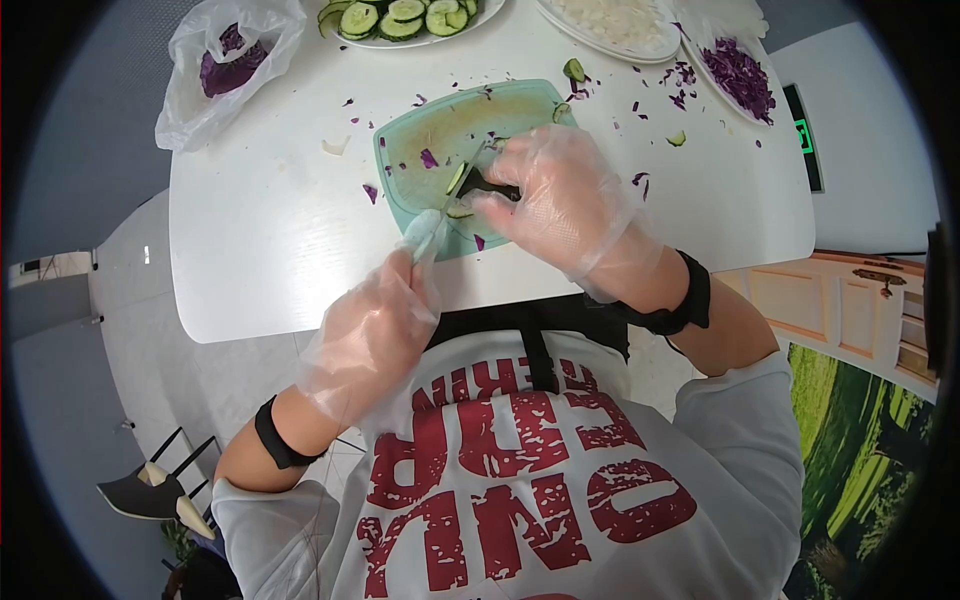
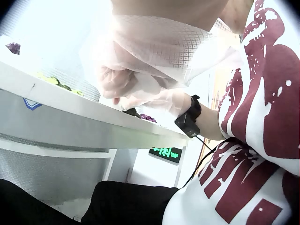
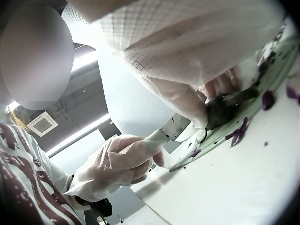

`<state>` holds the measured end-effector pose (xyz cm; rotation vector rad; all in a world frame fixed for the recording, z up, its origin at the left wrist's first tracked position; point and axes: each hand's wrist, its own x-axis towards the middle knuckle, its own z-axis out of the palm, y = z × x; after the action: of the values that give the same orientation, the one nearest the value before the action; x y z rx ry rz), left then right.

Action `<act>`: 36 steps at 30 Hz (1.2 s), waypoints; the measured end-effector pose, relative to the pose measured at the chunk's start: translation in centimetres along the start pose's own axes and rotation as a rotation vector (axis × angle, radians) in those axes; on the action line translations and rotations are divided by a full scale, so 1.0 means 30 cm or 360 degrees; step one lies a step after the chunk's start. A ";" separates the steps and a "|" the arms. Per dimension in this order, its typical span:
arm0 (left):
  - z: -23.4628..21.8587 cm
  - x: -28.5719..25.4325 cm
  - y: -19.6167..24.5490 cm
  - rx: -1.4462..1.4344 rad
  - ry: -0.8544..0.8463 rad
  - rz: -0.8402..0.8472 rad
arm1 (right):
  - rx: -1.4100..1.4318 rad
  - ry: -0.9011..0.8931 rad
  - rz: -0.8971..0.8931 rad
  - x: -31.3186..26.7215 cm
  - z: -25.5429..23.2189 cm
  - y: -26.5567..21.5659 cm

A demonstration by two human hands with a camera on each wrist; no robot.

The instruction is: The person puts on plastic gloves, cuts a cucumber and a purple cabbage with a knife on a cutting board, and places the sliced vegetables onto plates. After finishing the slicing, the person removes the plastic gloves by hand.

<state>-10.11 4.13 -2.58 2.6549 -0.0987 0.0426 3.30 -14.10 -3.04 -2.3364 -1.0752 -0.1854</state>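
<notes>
My left hand (image 1: 375, 315), in a clear plastic glove, grips the pale blue handle of a knife (image 1: 426, 228) at the near side of the green cutting board (image 1: 405, 190). The knife's blade points away from me, standing against the cut end of a dark green cucumber piece (image 1: 486, 187). A cut slice (image 1: 457, 178) stands at the blade's left side. My gloved right hand (image 1: 565, 195) holds the cucumber on the board from the right, thumb on the near side and fingers on the far side. In the right wrist view the cucumber (image 3: 222, 110) lies under those fingertips.
Purple cabbage scraps (image 1: 429, 158) dot the board and white table (image 1: 270, 250). Along the far side are bagged cabbage (image 1: 232, 70), a plate of cucumber slices (image 1: 400, 18), a plate of pale white pieces (image 1: 620, 25) and a plate of shredded cabbage (image 1: 738, 78). A cucumber end (image 1: 574, 69) lies beyond the board.
</notes>
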 end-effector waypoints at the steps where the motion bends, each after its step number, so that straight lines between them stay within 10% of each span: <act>1: -0.002 0.000 0.002 -0.0010 -0.0004 -0.0020 | -0.0001 -0.0003 -0.0001 0.000 -0.001 -0.002; 36: -0.005 -0.021 0.034 -0.0150 -0.0109 -0.0399 | -0.0036 -0.0071 0.0055 -0.009 -0.014 -0.015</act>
<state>-10.80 3.35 -2.01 2.5544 0.2048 -0.1316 2.83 -14.25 -2.59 -2.3881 -1.0585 -0.1335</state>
